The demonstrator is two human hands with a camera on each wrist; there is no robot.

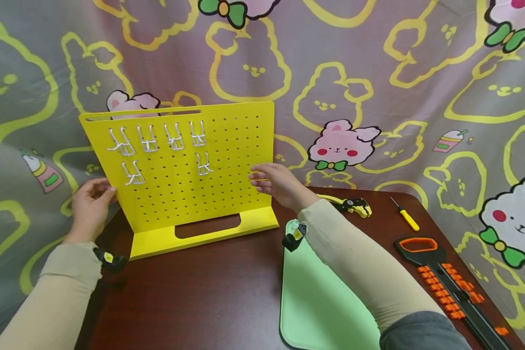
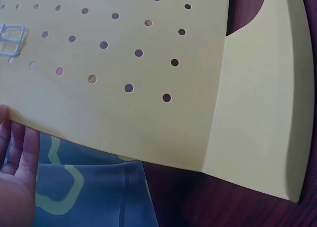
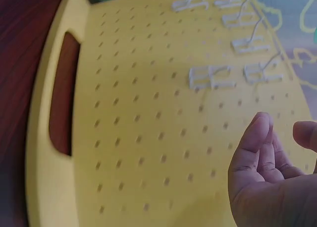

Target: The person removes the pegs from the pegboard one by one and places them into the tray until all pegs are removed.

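Observation:
A yellow pegboard stands upright on its own base, with several white wire hooks fitted in its upper and left holes. At its left edge, my left hand grips the board; in the left wrist view the fingers reach behind that edge and are partly cut off by the frame. My right hand is raised in front of the board's right side. Nothing is in that hand, and in the right wrist view its fingers bend loosely, apart from the thumb.
A light green mat lies under my right forearm. Behind that arm is a yellow-and-black hand tool, with a yellow-handled screwdriver farther right. A black rack with orange clips lies along the right table edge. A patterned curtain hangs behind.

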